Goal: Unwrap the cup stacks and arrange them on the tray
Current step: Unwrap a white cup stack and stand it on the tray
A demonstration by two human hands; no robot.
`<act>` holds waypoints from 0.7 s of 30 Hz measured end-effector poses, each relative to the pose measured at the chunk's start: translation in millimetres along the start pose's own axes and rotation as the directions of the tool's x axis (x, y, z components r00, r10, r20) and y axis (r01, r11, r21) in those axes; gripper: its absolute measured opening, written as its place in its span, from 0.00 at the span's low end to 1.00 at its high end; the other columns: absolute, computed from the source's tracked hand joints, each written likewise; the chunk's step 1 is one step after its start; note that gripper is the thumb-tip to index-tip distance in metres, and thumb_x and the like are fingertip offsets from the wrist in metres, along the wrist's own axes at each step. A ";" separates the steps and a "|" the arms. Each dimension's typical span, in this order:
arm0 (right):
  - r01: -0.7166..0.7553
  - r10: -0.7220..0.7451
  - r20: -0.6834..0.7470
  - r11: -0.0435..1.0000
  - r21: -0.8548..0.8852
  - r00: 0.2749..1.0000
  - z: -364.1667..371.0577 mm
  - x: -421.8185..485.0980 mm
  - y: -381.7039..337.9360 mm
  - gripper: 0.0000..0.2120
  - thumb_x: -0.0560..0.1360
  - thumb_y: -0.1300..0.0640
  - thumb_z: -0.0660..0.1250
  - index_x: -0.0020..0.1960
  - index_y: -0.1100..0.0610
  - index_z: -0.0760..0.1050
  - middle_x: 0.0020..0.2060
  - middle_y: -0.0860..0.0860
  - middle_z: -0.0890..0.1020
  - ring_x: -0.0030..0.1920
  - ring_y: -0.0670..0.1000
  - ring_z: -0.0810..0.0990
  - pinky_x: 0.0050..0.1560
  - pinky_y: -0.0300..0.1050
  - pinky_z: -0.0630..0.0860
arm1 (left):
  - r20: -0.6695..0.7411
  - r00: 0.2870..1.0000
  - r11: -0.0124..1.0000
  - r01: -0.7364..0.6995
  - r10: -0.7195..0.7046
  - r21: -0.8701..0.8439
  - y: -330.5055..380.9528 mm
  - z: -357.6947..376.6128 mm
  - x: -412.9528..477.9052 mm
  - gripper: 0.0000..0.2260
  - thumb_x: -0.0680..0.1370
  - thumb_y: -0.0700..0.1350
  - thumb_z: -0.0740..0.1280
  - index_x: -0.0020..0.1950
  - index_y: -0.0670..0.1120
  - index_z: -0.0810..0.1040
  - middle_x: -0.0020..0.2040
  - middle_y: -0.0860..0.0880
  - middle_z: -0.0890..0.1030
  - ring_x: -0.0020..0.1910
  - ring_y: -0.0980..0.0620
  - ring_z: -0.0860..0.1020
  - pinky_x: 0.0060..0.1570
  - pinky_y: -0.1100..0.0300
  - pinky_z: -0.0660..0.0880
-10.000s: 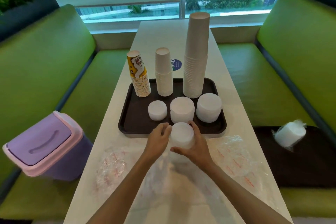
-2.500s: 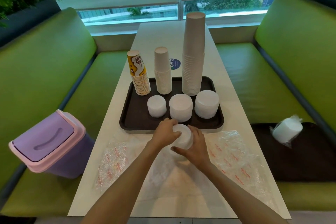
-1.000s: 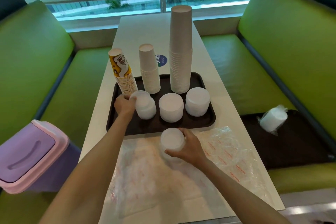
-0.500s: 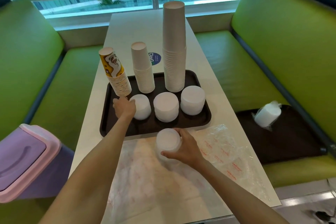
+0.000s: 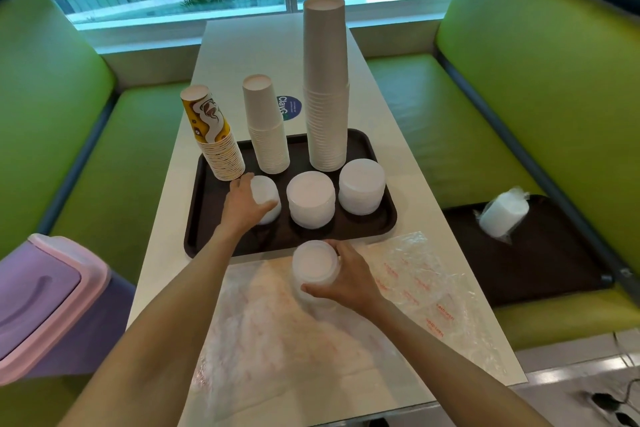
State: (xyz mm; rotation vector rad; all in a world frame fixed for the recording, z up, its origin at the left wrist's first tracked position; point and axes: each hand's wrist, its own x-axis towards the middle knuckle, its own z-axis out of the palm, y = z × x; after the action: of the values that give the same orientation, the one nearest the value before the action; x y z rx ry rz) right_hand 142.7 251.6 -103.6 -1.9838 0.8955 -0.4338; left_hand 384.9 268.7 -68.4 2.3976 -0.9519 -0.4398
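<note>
A dark tray (image 5: 207,204) on the white table carries three upright cup stacks: a yellow printed one (image 5: 216,140), a short white one (image 5: 268,128) and a tall white one (image 5: 325,90). In front of them stand three white lid stacks. My left hand (image 5: 244,204) grips the leftmost small lid stack (image 5: 265,196) on the tray. My right hand (image 5: 346,279) holds another white stack (image 5: 313,267) on the table just in front of the tray, over crumpled clear plastic wrap (image 5: 426,291).
A purple and pink bin (image 5: 41,302) stands on the left bench. On the right bench a second dark tray (image 5: 540,267) holds a wrapped white stack (image 5: 504,215). More loose wrap (image 5: 277,350) covers the near table. Green benches flank the table.
My left hand has let go of the stack in front of the tray and reached to the small lid stack on the tray. My right hand keeps its hold.
</note>
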 end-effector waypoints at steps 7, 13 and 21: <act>0.008 -0.008 0.005 1.000 -0.004 1.000 -0.1 0.6 1.3 0.38 0.61 0.46 0.81 0.65 0.52 0.68 0.60 0.47 0.75 0.57 0.44 0.72 0.58 0.37 0.70 | 0.027 0.999 0.999 0.026 -0.026 -0.023 1.5 -2.7 -1.8 0.42 0.71 0.53 0.75 0.77 0.46 0.55 0.76 0.43 0.59 0.73 0.41 0.61 0.69 0.43 0.63; 0.029 -0.029 -0.017 1.000 0.009 0.999 1.6 -1.9 3.6 0.38 0.60 0.46 0.81 0.65 0.52 0.70 0.59 0.48 0.76 0.58 0.48 0.74 0.59 0.43 0.73 | -0.326 0.945 0.979 -0.048 -0.019 -0.196 14.7 -8.1 -36.5 0.28 0.76 0.46 0.69 0.73 0.43 0.64 0.72 0.41 0.65 0.69 0.42 0.67 0.67 0.48 0.68; 0.012 -0.011 -0.026 0.999 0.038 1.000 2.6 -3.7 4.8 0.43 0.58 0.45 0.82 0.67 0.53 0.69 0.61 0.48 0.76 0.60 0.48 0.74 0.62 0.42 0.71 | -0.197 0.980 0.913 -0.093 0.014 -0.397 19.1 15.7 -105.7 0.08 0.77 0.39 0.66 0.55 0.41 0.78 0.51 0.42 0.79 0.44 0.55 0.76 0.39 0.73 0.70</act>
State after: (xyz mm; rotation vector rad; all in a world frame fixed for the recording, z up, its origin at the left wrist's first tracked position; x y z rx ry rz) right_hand 139.8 254.1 -109.0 -1.9532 0.8854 -0.4803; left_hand 293.2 326.1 -59.1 1.9908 -0.7537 -0.3400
